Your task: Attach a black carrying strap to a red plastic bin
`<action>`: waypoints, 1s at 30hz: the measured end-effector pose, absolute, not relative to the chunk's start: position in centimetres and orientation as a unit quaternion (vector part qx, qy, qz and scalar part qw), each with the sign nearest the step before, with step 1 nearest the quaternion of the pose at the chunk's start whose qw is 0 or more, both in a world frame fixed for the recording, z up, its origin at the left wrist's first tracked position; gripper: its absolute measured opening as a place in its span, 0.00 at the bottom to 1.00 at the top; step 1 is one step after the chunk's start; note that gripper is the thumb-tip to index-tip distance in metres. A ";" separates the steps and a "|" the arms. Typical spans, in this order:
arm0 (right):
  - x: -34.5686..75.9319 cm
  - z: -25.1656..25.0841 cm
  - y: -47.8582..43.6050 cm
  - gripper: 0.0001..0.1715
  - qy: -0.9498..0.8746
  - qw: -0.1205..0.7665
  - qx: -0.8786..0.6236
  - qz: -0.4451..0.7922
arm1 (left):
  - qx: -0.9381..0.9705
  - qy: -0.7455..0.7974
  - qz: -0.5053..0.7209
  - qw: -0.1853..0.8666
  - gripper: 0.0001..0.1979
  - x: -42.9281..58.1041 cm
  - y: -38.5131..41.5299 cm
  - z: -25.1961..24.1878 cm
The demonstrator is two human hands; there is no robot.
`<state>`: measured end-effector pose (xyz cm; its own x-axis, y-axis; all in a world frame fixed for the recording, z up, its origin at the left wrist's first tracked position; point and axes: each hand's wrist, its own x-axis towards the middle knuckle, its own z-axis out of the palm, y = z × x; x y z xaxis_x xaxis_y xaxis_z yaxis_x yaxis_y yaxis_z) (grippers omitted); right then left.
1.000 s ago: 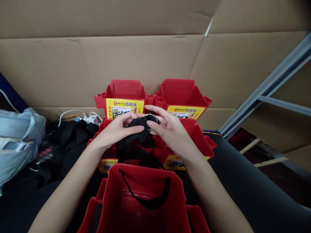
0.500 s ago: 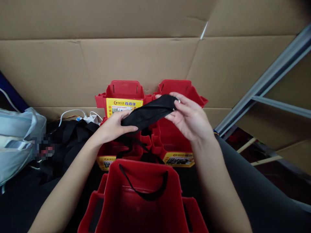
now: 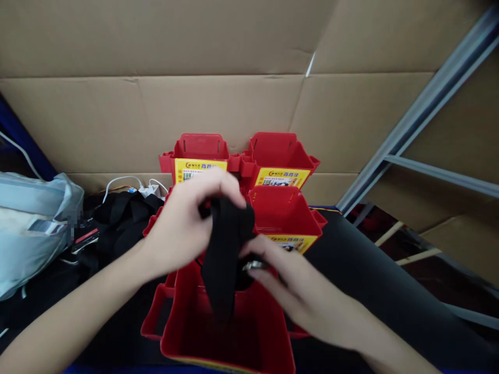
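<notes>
A black fabric strap (image 3: 223, 254) hangs between my hands over the nearest red plastic bin (image 3: 183, 322), its lower end dangling into the bin's mouth. My left hand (image 3: 183, 218) grips the strap's upper part from above, fingers curled round it. Lower and to the right, my right hand (image 3: 288, 285) pinches the strap beside a shiny metal piece (image 3: 252, 265), possibly a buckle; blur hides its exact shape. The near bin has side loops and a yellow label edge at its front. My hands partly cover the bins behind.
Several more red bins (image 3: 276, 153) with yellow labels stand behind, against a cardboard wall (image 3: 218, 109). On the left lie a pale blue bag (image 3: 35, 228), black straps (image 3: 128, 218) and a white power strip (image 3: 150, 191). A grey metal frame (image 3: 409, 114) slants on the right.
Both hands have come down and nearer with the strap, from above the rear bins to over the near bin. The strap, earlier held as a flat bundle, now hangs down. The view has shifted.
</notes>
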<state>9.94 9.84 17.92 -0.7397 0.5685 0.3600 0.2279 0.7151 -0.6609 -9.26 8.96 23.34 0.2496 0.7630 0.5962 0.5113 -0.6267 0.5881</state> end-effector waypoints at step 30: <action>7.6 16.1 12.1 0.15 -0.938 0.302 -0.161 -0.061 | 0.661 0.552 0.387 0.328 0.20 -12.0 7.6 18.1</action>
<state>7.57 12.05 16.14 -0.7659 0.2656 0.5855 0.3386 0.9408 0.0163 -11.97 7.63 18.14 0.0907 0.9846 0.1493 0.4763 -0.1745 0.8618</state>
